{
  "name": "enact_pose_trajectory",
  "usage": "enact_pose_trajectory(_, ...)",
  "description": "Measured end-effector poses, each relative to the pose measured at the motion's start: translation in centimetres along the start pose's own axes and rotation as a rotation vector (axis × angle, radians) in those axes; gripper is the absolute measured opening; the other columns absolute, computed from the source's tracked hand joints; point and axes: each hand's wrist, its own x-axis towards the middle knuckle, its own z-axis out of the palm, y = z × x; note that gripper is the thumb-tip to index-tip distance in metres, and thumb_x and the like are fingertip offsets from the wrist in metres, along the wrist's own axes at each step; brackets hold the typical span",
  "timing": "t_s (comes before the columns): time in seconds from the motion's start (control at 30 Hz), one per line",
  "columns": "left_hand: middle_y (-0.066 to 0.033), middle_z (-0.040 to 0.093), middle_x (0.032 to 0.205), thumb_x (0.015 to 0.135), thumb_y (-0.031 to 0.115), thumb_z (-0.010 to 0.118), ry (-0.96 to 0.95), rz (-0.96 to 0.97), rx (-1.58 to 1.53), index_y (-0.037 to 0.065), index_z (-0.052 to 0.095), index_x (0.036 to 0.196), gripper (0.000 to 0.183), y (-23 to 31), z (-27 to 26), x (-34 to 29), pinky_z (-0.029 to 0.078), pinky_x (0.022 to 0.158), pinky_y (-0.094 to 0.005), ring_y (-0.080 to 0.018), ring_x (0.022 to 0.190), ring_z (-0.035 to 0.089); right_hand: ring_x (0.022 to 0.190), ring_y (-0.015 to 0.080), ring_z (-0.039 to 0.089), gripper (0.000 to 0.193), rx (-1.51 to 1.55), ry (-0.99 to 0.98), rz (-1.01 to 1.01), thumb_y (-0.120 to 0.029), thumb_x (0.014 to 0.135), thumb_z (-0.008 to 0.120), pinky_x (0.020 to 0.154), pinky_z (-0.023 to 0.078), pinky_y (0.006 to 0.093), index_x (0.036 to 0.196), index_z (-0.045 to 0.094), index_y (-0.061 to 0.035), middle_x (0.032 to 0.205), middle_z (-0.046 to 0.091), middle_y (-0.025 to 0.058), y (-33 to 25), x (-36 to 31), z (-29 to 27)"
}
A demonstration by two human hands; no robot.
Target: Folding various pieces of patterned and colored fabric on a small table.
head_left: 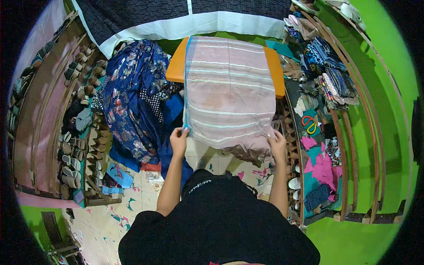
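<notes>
A pale pink cloth (229, 92) with white stripes and a blue left border lies spread over an orange board (176, 66), its near end hanging off toward me. My left hand (179, 140) pinches the blue-edged near left corner. At the near right corner, my right hand (277, 143) grips the same cloth between thumb and fingers. The cloth is stretched between both hands, with slight wrinkles. A brownish, darker fold (249, 153) dangles along its near edge, close to my right hand. Most of the board is hidden beneath the cloth.
Blue floral fabric (132, 101) is heaped left of the board. Shelves of shoes (73, 163) stand farther left. On the right, a bench carries red-and-yellow-handled scissors (310, 125), pink scraps (324, 168) and folded clothes (327, 53). Scraps litter the tiled floor (145, 198). A dark curtain (154, 13) hangs beyond.
</notes>
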Motion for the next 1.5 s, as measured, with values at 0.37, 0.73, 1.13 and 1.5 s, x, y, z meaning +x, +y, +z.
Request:
enact_pose_trajectory(0.37,-0.0040,0.055,0.069,0.079,0.010,0.054,-0.173,-0.258,-0.391,-0.002,0.053,0.082,0.013,2.8,3.0,-1.6,0.047,0.054,-0.0206,-0.0086,0.059,0.053,0.085,0.0169,0.054,0.036,-0.204,-0.709,-0.321,-0.008,0.072,0.053,0.076,0.041,0.0261,0.107,0.049,0.0011,0.098,0.056,0.0167,-5.2,-1.6,17.5)
enact_pose_trajectory(0.73,-0.0027,0.054,0.069,0.079,0.014,0.051,-0.189,-0.516,-0.661,0.002,0.053,0.082,0.013,2.3,0.8,-1.5,0.045,0.055,-0.0224,-0.0096,0.061,0.053,0.080,0.0328,0.053,0.043,-0.418,-0.848,-0.474,-0.012,0.069,0.056,0.074,0.042,0.0336,0.109,0.044,-0.0011,0.086,0.054,0.0176,-3.5,-3.1,20.0)
enact_pose_trajectory(1.13,-0.0038,0.055,0.071,0.079,0.009,0.051,-0.303,-0.500,-0.570,0.001,0.053,0.079,0.009,3.7,0.2,0.8,0.043,0.059,-0.0236,-0.0112,0.063,0.053,0.072,0.0088,0.053,0.020,0.117,-0.538,0.111,-0.015,0.079,0.054,0.059,0.043,0.0214,0.095,0.057,-0.0047,0.084,0.058,0.0030,3.1,-1.0,16.3)
enact_pose_trajectory(1.5,-0.0041,0.057,0.081,0.082,0.013,0.048,-0.480,-0.517,-0.813,0.003,0.051,0.086,0.011,10.4,0.0,2.7,0.046,0.067,-0.0250,-0.0115,0.071,0.055,0.099,0.0200,0.045,0.047,0.424,-0.331,0.841,-0.042,0.082,0.039,0.076,0.040,0.0317,0.114,0.042,-0.0081,0.108,0.048,0.0075,11.5,3.4,19.7)
